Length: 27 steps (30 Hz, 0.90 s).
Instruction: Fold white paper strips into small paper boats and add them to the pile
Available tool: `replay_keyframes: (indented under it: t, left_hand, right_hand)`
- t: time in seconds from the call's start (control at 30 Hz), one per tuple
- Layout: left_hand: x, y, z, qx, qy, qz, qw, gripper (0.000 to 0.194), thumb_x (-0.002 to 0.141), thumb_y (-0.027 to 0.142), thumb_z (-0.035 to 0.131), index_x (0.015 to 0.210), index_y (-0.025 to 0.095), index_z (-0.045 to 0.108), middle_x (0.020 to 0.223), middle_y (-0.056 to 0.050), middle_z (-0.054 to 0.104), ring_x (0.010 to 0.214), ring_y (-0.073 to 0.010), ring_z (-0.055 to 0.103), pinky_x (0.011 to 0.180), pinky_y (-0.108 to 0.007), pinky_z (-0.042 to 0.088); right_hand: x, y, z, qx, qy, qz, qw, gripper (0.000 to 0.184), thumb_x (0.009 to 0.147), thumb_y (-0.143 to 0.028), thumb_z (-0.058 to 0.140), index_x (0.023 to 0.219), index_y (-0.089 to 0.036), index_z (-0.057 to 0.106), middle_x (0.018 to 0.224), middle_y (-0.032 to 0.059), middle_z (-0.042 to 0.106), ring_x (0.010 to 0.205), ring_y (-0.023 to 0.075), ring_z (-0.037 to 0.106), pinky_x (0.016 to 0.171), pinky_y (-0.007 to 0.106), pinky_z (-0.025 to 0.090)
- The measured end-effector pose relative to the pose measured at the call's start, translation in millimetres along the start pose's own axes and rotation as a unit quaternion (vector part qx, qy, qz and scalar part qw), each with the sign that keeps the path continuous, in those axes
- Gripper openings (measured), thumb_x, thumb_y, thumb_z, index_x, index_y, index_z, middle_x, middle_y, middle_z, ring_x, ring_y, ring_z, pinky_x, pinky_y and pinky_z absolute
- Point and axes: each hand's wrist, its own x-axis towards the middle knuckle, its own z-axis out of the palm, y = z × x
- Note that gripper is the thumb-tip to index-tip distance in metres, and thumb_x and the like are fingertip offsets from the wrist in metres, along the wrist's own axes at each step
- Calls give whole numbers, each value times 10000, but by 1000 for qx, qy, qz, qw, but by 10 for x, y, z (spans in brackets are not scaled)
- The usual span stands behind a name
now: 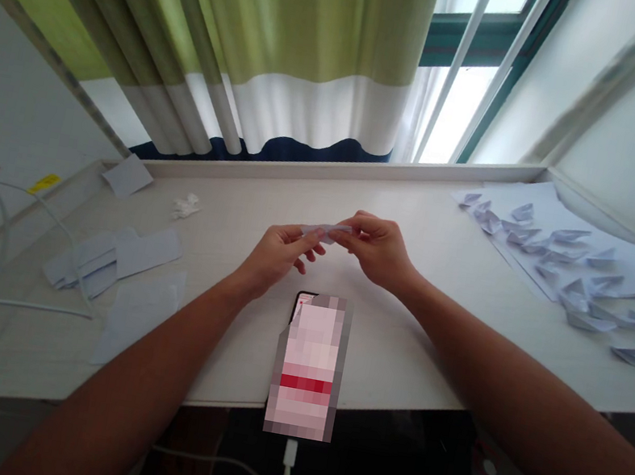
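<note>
Head-worn view, close above desk [237, 207], looking forward and down, toward curtain [306, 23]

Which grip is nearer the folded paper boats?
Right. The right grip is to the left of the folded paper boats, with a gap between; the left grip is farther left, away from them.

Paper [329, 229] partly hidden by left hand [281, 252] and right hand [380, 250], phone screen [311, 351] blurred, cable [35, 306] cut off at left
</note>
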Motion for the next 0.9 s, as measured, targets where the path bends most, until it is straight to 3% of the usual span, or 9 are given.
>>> replay_keyframes:
  t: [0.13,0.27,0.33,0.47,0.67,0.9]
  left_hand:
    - [15,-12,-19,-26,-21,1,999,434,754,559,949,955,184,861,778,-76,789,643,-155,661,545,-257,493]
    - [30,-41,-22,-24,-4,27,999,367,768,525,946,889,187,868,796,-86,810,637,-148,675,532,-247,462]
    - [30,-46,-16,-32,1,30,999,339,774,502,945,913,199,879,809,-82,819,641,-145,683,528,-242,462]
    - [25,-33,10,-77,20,23,997,329,723,399,983,989,228,890,912,-78,849,751,-170,750,586,-252,537]
    - [19,-15,50,-97,60,88,990,289,681,300,1007,935,220,892,920,-76,859,872,-208,801,725,-307,632]
    - [30,-8,15,-57,58,161,984,292,665,358,1034,891,240,893,851,-46,843,742,-162,755,756,-343,661]
  right_hand:
    - [-9,-13,3,36,-19,39,998,362,892,-552,860,849,-194,823,628,-21,672,494,96,512,462,266,423]
    - [-15,-7,22,90,-41,79,992,414,871,-586,871,866,-177,807,598,-26,671,458,105,587,445,263,490]
    - [-13,4,31,125,-44,91,987,439,844,-606,888,895,-176,812,648,-9,715,500,125,651,480,280,569]
    - [-8,28,42,152,-33,76,985,409,812,-579,924,922,-198,822,829,29,812,725,173,783,707,352,703]
    - [-10,45,42,136,-19,44,990,341,837,-546,911,947,-232,836,904,31,830,883,205,813,777,386,719]
    - [-11,-17,34,124,-12,-10,992,243,842,-460,936,945,-252,862,936,29,817,847,183,767,742,362,700]
